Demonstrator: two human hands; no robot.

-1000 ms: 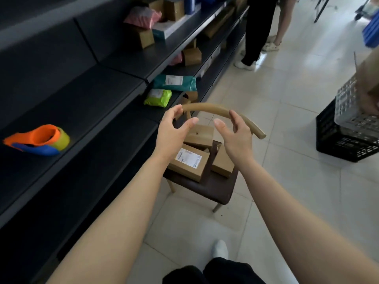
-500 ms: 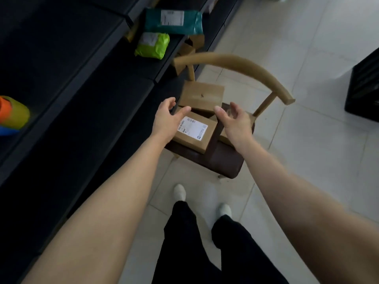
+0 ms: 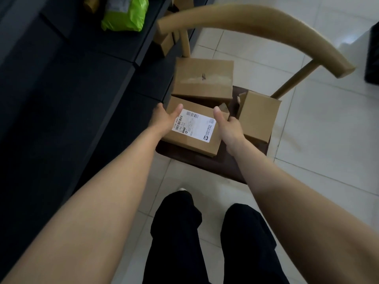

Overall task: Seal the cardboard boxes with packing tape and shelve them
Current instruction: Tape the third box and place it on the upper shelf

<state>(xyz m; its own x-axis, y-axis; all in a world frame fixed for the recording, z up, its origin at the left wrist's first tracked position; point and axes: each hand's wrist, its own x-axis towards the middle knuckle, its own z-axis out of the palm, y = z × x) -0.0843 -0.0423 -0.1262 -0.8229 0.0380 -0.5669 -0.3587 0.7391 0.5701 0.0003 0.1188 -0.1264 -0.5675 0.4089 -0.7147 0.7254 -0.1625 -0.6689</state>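
Your left hand [image 3: 164, 120] and right hand [image 3: 230, 129] grip the labelled cardboard box [image 3: 193, 128] from opposite sides. Each thumb lies on the top face and the fingers curl down over the edges. The box rests at the front of the dark chair seat [image 3: 205, 163]. A second cardboard box [image 3: 203, 78] lies just behind it, and a third cardboard box [image 3: 259, 117] stands just to its right.

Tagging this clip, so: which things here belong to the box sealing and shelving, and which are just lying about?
Job: labelled box, gripped by left hand and right hand; rear box; right-side box; dark shelving.
Lying about: green parcel on the shelving; black crate; chair under the boxes.
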